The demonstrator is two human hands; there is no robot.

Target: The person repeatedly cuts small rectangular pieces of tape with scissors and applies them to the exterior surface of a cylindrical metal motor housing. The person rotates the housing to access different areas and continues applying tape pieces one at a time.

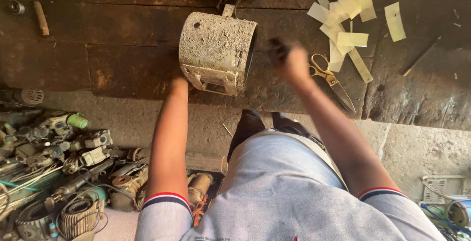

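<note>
Yellow-handled scissors [332,80], pale paper strips [343,25] on dark workbench [122,40], motor parts heap [59,172] on floor

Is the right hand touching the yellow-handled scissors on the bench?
Cannot tell. In the head view, the blurred right hand overlaps the scissors handles, hiding any contact or gap.

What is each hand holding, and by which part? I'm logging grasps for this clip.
The left hand steadies the crusted metal motor housing at its lower left edge; the grip itself is hidden. The right hand is blurred, so its hold cannot be told.
</note>
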